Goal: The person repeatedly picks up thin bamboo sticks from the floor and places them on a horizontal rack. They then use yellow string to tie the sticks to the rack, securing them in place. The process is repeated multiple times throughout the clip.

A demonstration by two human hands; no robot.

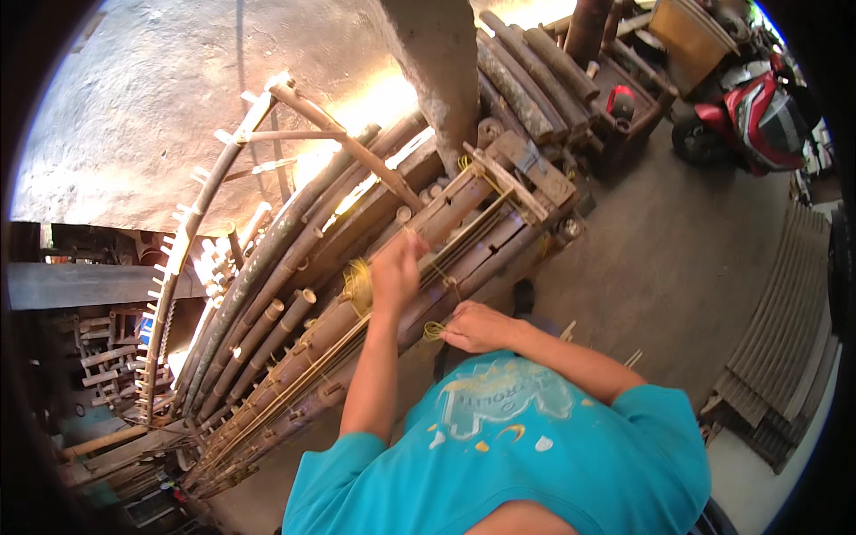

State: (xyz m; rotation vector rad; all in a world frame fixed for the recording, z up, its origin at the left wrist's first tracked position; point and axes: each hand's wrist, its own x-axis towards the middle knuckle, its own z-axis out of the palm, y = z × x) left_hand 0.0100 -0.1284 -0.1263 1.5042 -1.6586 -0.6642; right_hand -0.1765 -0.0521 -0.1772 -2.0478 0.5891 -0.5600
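My right hand (482,328) is closed on a small looped bundle of yellow cord (433,331), close in front of my turquoise shirt. Over the long bamboo frame, my left hand (393,275) is raised with its fingers curled together; what they hold, if anything, is too small to make out. A larger tangle of yellow cord (358,283) hangs right beside that hand. The bamboo frame (334,349) runs diagonally from lower left to upper right, with thin strips along its length and yellow ties around it. A wooden crosspiece (506,181) lies across its far end.
Thick bamboo poles (294,214) lie behind the frame, below a curved bamboo rack with pegs (175,259). More poles (526,85) are stacked beyond a concrete pillar (434,67). A red motorbike (758,120) stands far right, and corrugated sheets (774,325) lie along the right side.
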